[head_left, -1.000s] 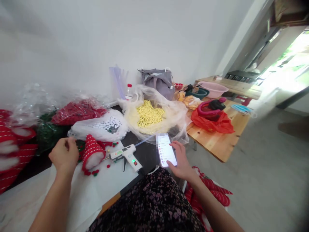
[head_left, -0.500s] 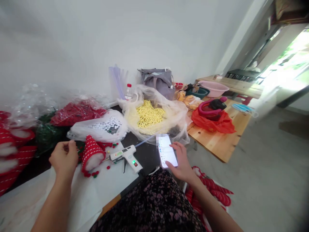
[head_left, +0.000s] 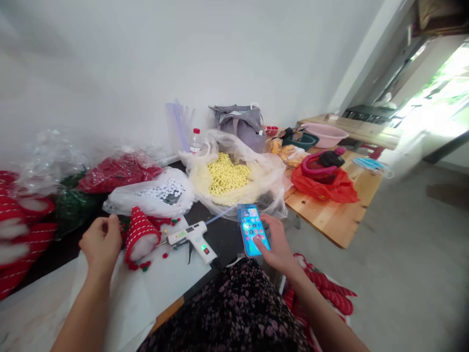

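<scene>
The right hand [head_left: 275,242] grips a phone [head_left: 254,231] above the lap, thumb on its screen. The left hand [head_left: 102,239] rests curled beside a red hat [head_left: 141,234], possibly pinching something small.

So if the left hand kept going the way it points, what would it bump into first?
Probably the red-and-white striped hat, right beside the left hand. Beyond it sits the bag of white pieces; depth is hard to judge.
</scene>
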### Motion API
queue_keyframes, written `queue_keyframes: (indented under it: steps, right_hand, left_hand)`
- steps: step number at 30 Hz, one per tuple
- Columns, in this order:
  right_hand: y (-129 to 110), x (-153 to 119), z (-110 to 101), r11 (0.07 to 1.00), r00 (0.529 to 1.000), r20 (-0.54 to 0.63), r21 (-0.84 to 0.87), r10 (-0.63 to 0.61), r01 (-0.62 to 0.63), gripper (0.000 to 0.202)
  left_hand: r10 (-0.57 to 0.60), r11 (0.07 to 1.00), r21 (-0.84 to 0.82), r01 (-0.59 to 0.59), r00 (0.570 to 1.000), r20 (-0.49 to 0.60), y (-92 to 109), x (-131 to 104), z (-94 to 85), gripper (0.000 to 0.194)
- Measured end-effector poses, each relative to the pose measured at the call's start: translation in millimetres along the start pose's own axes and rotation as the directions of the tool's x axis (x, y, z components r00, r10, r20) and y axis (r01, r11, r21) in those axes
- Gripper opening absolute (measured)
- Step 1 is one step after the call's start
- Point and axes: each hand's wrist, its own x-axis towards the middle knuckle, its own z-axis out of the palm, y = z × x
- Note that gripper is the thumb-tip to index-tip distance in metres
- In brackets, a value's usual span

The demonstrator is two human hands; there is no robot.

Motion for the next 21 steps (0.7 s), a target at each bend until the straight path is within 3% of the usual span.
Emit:
queue_keyframes:
  steps: [5,10,17,21]
  right_hand:
    - [1.0,9.3,0.8,0.999,0.999,0.043,0.013,0.031,-0.032,0.048]
    - [-0.8,12.0,1.1,0.999,0.997,0.066,0.022,-0.039,0.038,0.053]
    - [-4.8,11.9,-0.5,0.991,0.970,0.201,0.055,-0.134,0.125,0.033]
    - [-7.0,10.4,-0.8,0.991,0.982,0.141,0.060,-0.128,0.121,0.033]
  left_hand:
    - [0.005,1.000,-0.009,-0.005,1.000,0.013,-1.0,-0.1,1.3,0.029]
    - [0.013,1.000,-0.002,-0.013,0.999,0.038,-1.8,0.4,2.2,0.031]
    - [0.040,0.999,0.009,-0.040,0.998,0.040,-5.9,2.2,5.7,0.034]
    - [0.042,0.999,0.002,-0.042,0.998,0.046,-5.9,1.5,5.8,0.034]
